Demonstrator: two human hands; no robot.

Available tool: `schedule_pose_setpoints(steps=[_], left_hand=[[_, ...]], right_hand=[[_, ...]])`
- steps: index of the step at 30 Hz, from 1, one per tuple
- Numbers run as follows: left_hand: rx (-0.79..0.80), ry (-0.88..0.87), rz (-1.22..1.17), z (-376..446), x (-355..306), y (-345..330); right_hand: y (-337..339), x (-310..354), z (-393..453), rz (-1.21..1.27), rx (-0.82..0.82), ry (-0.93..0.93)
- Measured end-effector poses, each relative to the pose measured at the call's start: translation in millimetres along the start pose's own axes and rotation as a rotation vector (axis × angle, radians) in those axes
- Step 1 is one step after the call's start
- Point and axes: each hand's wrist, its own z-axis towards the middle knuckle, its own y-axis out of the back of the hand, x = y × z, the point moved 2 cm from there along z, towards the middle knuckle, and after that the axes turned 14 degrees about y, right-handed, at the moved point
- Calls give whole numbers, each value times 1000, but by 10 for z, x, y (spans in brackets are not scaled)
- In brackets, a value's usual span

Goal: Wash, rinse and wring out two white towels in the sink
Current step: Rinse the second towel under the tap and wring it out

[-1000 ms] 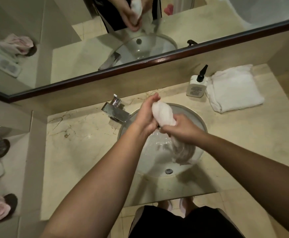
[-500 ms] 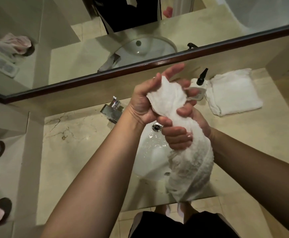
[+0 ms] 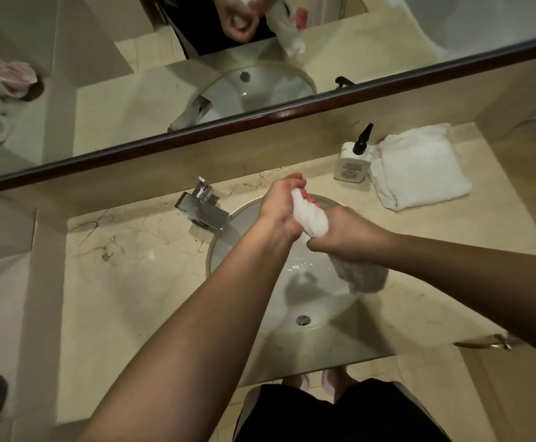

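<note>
A wet white towel [image 3: 310,215] is twisted into a rope over the round white sink [image 3: 225,247]. My left hand [image 3: 279,208] grips its upper end near the basin's back rim. My right hand [image 3: 343,239] grips it just below, and the loose tail [image 3: 363,277] hangs blurred over the basin's right side. A second white towel [image 3: 419,167] lies folded on the counter at the back right, touched by neither hand. Water glistens in the basin around the drain [image 3: 303,319].
A chrome tap [image 3: 204,208] stands at the sink's back left. A white pump bottle [image 3: 354,161] sits between the sink and the folded towel. The marble counter [image 3: 132,282] spreads left of the basin. A wide mirror [image 3: 164,90] runs along the back wall.
Both hands have dropped from in front of the mirror back down over the sink, still twisting the towel. The hanging tail now swings over the basin's right side.
</note>
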Motion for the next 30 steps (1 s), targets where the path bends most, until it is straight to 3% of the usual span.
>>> schedule_pose_setpoints(steps=[3,10,14,16,19,23,27,30], left_hand=[[-107,-20,-25,237,21,22],[-357,4,-104,509,148,192],[-380,16,-159,493,185,268],[-315,18,-162,494,197,309],[-143,-6,-122,446,176,375],[68,-67,65,187,234,371],[-6,-247,371,-94,400,376],[3,-323,339,-257,396,407]], right_hand=[[-53,-110,93,-173,-50,-23],[-253,-301,186,-522,1,35],[-351,-276,140,-643,-27,92],[-386,-244,105,-647,-65,102],[-399,-179,44,-514,-128,28],[-350,-101,-34,-99,-238,-87],[-318,43,-154,274,-309,-68],[-257,67,-281,339,-361,-36]])
